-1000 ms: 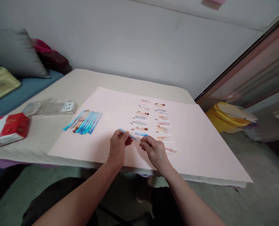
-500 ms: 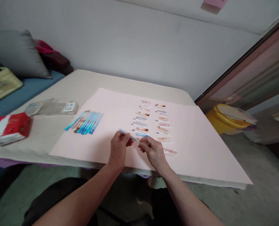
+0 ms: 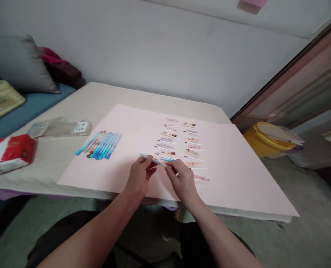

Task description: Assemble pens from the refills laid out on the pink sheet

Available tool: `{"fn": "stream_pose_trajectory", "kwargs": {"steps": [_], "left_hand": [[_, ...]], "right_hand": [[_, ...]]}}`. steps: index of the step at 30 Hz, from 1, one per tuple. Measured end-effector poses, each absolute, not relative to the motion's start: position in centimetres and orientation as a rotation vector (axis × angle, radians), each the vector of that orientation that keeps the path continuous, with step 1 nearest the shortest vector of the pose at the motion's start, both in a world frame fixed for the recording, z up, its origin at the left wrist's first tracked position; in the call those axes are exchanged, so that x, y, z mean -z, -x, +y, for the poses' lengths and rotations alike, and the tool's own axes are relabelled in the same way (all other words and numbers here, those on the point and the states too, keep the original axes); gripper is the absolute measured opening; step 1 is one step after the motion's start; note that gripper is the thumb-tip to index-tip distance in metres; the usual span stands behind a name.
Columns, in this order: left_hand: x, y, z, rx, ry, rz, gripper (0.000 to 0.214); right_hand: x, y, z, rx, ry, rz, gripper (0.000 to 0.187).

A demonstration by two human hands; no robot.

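Note:
My left hand is closed around the barrel of a pale blue pen. A thin white refill sticks out of the barrel's right end, and my right hand pinches its far end between thumb and fingers. Both hands are above the pink sheet, near the table's front edge. Just beyond them lies a blue pen part, partly covered by my right hand. Two columns of short pen barrels and thin refills, among them a brown barrel, stretch away behind it.
Left of my hands, several whole pens in blue and brown lie side by side. Farther left are clear plastic packaging and a red tissue pack. A yellow bucket stands beyond the table's right edge, and a white wall rises behind.
My hands have drawn slightly apart, and more of the white refill shows between them. The pens and parts on the sheet lie as before.

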State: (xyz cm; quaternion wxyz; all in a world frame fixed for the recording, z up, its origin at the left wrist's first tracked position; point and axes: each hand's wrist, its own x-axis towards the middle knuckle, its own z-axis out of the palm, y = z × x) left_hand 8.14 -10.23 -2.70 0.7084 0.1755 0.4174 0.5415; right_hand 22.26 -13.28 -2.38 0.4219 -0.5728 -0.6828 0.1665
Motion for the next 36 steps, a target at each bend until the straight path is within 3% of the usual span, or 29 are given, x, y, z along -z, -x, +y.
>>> {"fn": "stream_pose_trajectory", "kwargs": {"steps": [10,21,36], "left_hand": [[3.2,-7.9,-9.9,-1.245,-0.274,0.884,0.013],[3.0,-7.8,-9.6,-1.247,-0.251,0.887,0.008],[2.7,-8.2,-10.4,-1.219,-0.416,0.893,0.024]], "right_hand": [[2.1,-22.0,-14.1,-0.093,1.344,-1.854,0.009],[1.9,-22.5,-14.3,-0.051,1.321,-1.857,0.010],[2.4,-22.1,-14.2,-0.229,1.364,-1.827,0.012]]}}
